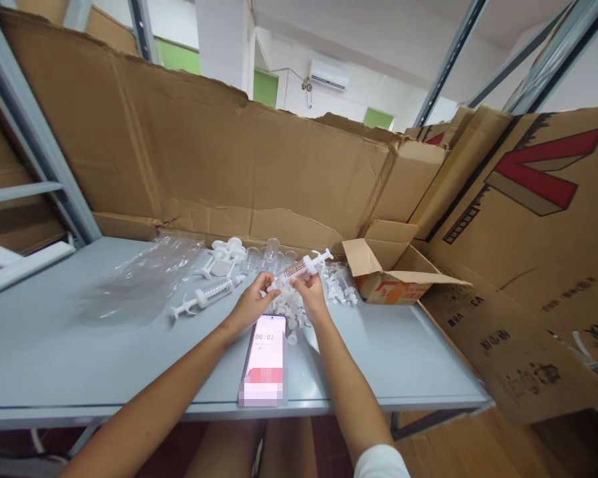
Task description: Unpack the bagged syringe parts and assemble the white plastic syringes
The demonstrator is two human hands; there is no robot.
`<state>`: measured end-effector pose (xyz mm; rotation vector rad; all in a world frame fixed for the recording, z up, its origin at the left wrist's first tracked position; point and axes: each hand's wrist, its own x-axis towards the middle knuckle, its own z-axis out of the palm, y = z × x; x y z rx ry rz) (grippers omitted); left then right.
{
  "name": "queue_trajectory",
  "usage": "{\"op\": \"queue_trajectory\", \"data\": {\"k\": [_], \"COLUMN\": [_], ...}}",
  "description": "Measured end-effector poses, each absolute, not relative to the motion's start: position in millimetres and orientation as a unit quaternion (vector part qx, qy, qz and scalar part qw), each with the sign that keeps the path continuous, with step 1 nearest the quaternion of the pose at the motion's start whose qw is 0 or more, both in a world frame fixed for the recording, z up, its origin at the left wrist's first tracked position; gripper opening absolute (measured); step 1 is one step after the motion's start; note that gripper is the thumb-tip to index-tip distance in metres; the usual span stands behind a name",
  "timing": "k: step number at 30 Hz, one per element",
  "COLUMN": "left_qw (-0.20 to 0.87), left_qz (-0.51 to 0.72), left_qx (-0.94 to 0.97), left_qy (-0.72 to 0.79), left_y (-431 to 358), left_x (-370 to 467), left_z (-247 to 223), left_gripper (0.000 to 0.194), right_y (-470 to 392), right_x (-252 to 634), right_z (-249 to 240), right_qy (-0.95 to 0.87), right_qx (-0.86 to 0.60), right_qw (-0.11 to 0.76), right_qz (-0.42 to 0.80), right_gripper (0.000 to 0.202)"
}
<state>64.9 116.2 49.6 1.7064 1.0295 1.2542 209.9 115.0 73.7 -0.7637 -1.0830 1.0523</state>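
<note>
My right hand (307, 292) is closed around a clear plastic syringe with a white plunger (303, 267), tilted up to the right above the table. At its lower left end, my left hand (260, 297) pinches the tip; any small part between those fingers is too hidden to make out. Beneath both hands lies a pile of small white plastic parts (292, 312). Another syringe (206, 297) rests on the table to the left. Behind are white plunger pieces (224, 255) and clear barrels (272, 250).
A phone showing a timer (264, 358) lies near the front edge of the grey table (179, 372). An open cardboard box (398, 285) stands right, a clear plastic bag (149, 272) lies left. Cardboard walls (279, 166) enclose the back and right. Small bagged parts (341, 285) sit beside the box.
</note>
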Motion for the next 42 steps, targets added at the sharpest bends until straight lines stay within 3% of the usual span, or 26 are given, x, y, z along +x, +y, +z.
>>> {"op": "queue_trajectory", "data": {"k": [8,17,19,23,25,30,33,36,38,42], "left_qw": [0.587,0.448,0.478,0.559,0.514,0.196,0.137,0.206,0.324,0.613], "left_qz": [0.419,0.528,0.496,0.429,0.428,0.38,0.348,0.402,0.455,0.454], "left_qx": [0.593,0.618,0.616,0.573,0.596,0.771,0.805,0.778,0.729,0.6], "left_qy": [0.358,0.373,0.382,0.418,0.445,0.472,0.461,0.437,0.397,0.242], "left_y": [122,124,125,129,133,145,153,158,157,143], "left_x": [66,67,65,61,60,61,64,65,62,56], "left_z": [50,46,47,49,49,46,45,50,58,73], "left_gripper": [0.05,0.035,0.033,0.053,0.053,0.027,0.022,0.03,0.039,0.052], "right_y": [116,115,116,116,116,116,117,115,113,106], "right_x": [212,209,211,218,221,227,229,230,229,217], "right_z": [73,73,74,78,81,84,83,83,84,80], "right_qy": [-0.462,-0.436,-0.434,-0.41,-0.396,-0.382,-0.395,-0.419,-0.455,-0.52], "right_qx": [-0.332,-0.35,-0.352,-0.32,-0.312,-0.327,-0.325,-0.321,-0.308,-0.261], "right_qw": [0.666,0.67,0.674,0.706,0.723,0.736,0.724,0.699,0.651,0.458], "right_qz": [0.483,0.488,0.484,0.48,0.473,0.453,0.463,0.483,0.524,0.671], "right_gripper": [0.032,0.04,0.044,0.049,0.048,0.036,0.033,0.03,0.028,0.03]}}
